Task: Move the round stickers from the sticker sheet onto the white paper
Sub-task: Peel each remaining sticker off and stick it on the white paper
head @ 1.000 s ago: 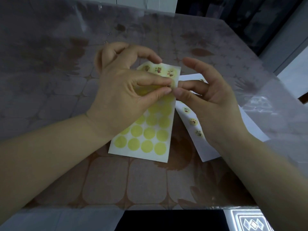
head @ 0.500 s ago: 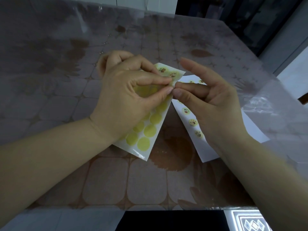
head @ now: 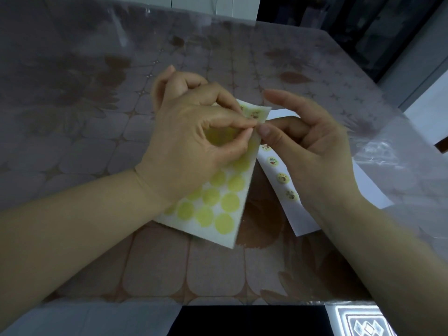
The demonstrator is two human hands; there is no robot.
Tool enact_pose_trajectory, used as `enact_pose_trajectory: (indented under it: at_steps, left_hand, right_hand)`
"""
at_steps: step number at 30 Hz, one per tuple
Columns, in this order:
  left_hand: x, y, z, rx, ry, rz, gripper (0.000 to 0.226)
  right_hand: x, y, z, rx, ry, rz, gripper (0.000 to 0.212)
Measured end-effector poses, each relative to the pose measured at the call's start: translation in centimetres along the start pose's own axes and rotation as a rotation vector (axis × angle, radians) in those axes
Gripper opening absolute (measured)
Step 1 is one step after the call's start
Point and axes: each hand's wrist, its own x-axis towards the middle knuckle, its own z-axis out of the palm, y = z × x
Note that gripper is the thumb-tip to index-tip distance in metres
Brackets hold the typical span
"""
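The sticker sheet (head: 218,209) is white with several bare yellow circles and a few printed round stickers near its far edge (head: 254,112). My left hand (head: 194,141) holds it lifted off the table, thumb and forefinger pinching its right edge. My right hand (head: 308,146) meets that edge, thumb and forefinger pinching at the sheet where a sticker sits; the sticker itself is hidden by the fingertips. The white paper (head: 291,214) lies flat under my right hand, with several round stickers (head: 283,178) in a column on it.
The table (head: 97,117) has a brown patterned cloth under a clear plastic cover. Its right edge borders a dark floor area (head: 363,25). A patterned tile (head: 363,323) shows below the near table edge.
The sticker sheet has been tilted and lifted further off the table by my left hand, its near edge swinging right. My right hand stays pinching at the sheet's right edge.
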Motion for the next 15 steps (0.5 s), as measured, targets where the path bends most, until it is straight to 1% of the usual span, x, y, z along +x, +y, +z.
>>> enact_pose_trajectory:
  at_steps: [1,3,5,6,7,9,11,13,15]
  left_hand:
    - [0.1,-0.1,-0.1,0.010,-0.033,-0.027,0.018]
    - [0.4,-0.4,-0.5,0.010,-0.108,-0.098,0.043]
    - [0.8,-0.5,-0.9,-0.107,-0.209,-0.239,0.062]
    - [1.0,-0.4,-1.1,-0.220,-0.276,-0.322,0.063]
    - [1.2,-0.3,-1.3,-0.351,-0.333,-0.409,0.058]
    - [1.3,0.1,-1.6,-0.561,-0.391,-0.526,0.036]
    - [1.3,0.3,-1.5,-0.635,-0.378,-0.592,0.021]
    - [1.3,0.4,-1.4,-0.701,-0.368,-0.620,0.022]
    - [1.3,0.2,-1.3,-0.741,-0.361,-0.628,0.029]
  right_hand:
    - [0.0,0.1,-0.1,-0.048,-0.006,-0.019,0.032]
    - [0.0,0.1,-0.1,-0.155,-0.030,-0.065,0.029]
    - [-0.1,0.0,0.0,-0.219,-0.064,-0.105,0.028]
    - [-0.2,0.0,0.1,-0.228,-0.077,-0.125,0.028]
    - [-0.2,0.1,0.1,-0.233,-0.082,-0.146,0.028]
    - [-0.2,0.2,0.1,-0.241,-0.073,-0.183,0.027]
    - [-0.2,0.4,0.1,-0.243,-0.047,-0.208,0.026]
    - [-0.1,0.6,0.1,-0.268,-0.012,-0.233,0.023]
    - [-0.1,0.7,0.1,-0.284,0.019,-0.230,0.020]
